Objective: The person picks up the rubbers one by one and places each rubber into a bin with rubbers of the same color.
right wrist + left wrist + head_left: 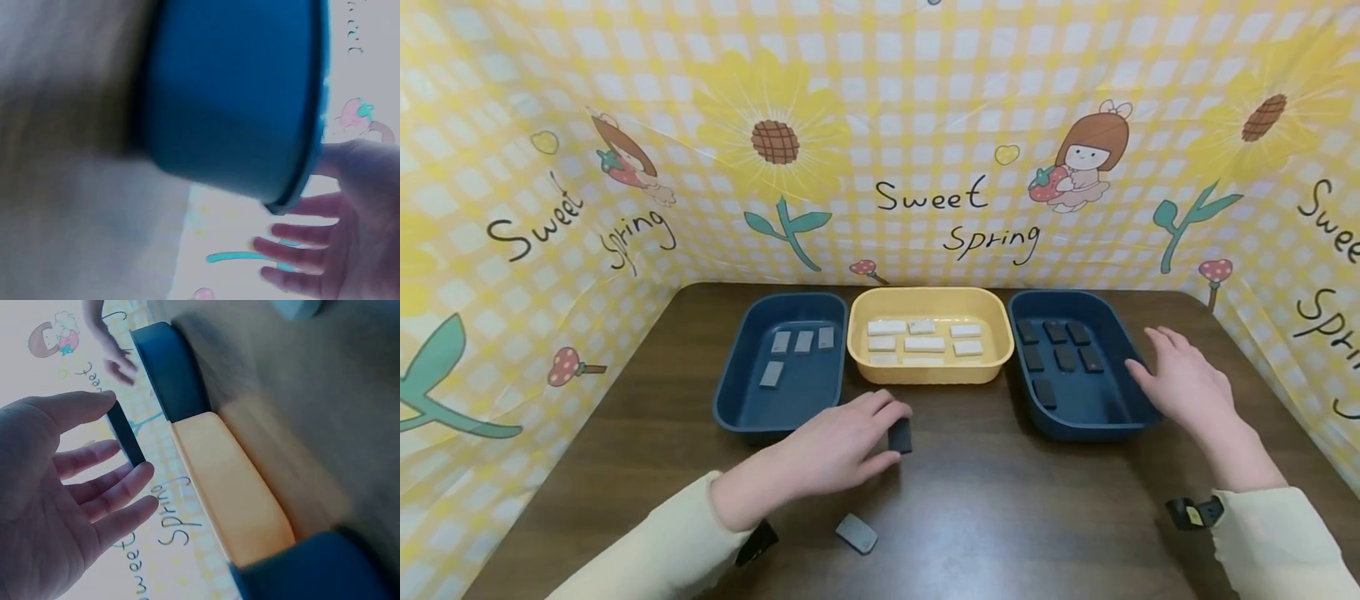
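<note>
My left hand (838, 442) pinches a flat black rectangular block (900, 435) between thumb and fingertips, above the table in front of the yellow bin. In the left wrist view, the block (127, 434) appears edge-on between the thumb and a finger. On the table below that hand lies a single grey block (857, 533). Over the right edge of the right blue bin (1093, 432), my right hand (1195, 387) hovers with its fingers spread and holds nothing. Several black blocks (1065, 359) lie on that bin's floor.
The left blue bin (737, 404) contains several grey blocks (802, 342). Between the two blue bins stands a yellow bin (931, 374) with several white blocks (924, 343). All three stand in a row on the brown table (1000, 508), before a patterned yellow cloth (925, 125).
</note>
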Demonstrator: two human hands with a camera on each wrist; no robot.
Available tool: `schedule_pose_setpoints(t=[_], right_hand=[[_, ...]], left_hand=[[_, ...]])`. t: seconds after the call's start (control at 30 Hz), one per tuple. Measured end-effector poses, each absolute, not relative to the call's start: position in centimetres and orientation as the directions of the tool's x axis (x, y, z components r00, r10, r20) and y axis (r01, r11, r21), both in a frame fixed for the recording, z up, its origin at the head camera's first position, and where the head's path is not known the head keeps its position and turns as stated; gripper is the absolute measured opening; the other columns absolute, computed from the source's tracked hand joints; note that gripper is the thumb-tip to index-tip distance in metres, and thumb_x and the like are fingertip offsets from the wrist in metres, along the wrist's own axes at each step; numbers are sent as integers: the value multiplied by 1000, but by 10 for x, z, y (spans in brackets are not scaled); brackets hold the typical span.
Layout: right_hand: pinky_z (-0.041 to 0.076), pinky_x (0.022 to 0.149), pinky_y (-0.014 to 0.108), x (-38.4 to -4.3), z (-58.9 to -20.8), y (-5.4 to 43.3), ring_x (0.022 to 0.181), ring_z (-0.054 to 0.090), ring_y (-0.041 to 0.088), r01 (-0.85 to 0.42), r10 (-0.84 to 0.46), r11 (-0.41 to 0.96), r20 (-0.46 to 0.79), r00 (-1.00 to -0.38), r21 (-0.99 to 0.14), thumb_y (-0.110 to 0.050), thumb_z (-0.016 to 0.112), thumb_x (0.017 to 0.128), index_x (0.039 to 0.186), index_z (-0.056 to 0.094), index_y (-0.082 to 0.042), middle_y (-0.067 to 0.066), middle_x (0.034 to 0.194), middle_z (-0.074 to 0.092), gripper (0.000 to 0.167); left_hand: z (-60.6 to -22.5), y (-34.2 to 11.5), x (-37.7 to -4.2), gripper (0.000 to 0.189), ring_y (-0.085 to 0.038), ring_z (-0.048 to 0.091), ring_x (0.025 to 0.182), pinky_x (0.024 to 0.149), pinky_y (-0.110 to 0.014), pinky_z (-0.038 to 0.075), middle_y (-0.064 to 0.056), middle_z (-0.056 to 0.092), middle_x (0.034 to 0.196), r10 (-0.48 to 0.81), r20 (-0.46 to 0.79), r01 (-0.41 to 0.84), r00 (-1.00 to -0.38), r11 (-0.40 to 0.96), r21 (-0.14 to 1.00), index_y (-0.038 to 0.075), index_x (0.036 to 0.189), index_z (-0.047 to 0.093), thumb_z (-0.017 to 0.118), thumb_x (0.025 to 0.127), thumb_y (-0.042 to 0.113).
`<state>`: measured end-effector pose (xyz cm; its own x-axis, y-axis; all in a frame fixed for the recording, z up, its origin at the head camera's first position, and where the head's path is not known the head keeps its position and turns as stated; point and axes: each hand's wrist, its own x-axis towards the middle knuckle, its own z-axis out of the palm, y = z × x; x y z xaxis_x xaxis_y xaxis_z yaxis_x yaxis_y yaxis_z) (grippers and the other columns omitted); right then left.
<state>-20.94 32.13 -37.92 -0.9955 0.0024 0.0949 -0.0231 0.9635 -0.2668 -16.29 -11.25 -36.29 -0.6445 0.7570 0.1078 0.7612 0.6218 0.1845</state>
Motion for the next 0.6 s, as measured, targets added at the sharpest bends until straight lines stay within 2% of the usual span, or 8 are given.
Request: schedule_pose_setpoints(t=[0.2, 0.4, 0.6], right_hand=[[44, 73, 62, -208, -392, 332, 110, 45, 59, 89, 67, 976, -115, -991, -198, -50, 48, 97, 136, 35, 15, 44, 129, 41, 77], [44, 69, 61, -210, -397, 329, 96, 52, 56, 125, 98, 974, -149, -984, -188, -28, 42, 101, 127, 42, 17, 43, 120, 48, 53], [44, 59, 51, -210, -395, 325, 74, 55, 42, 111, 84, 973, -141, -986, -202, -19, 41, 101, 106, 53, 15, 33, 91, 57, 37]], left_hand=[[-353, -81, -182, 42, -8, 51, 91, 73, -21, 47, 0, 53, 114, 812, 123, 810, -571, 532, 248, 12, 129, 52, 65, 94, 32], [-347, -46, -204, 37, -11, 49, 92, 77, -21, 45, -1, 51, 111, 855, 148, 861, -497, 463, 212, 11, 124, 52, 64, 95, 30], [-350, -7, -228, 33, -12, 48, 97, 82, -22, 44, -1, 49, 111, 876, 111, 879, -469, 452, 152, 11, 120, 50, 63, 96, 29]])
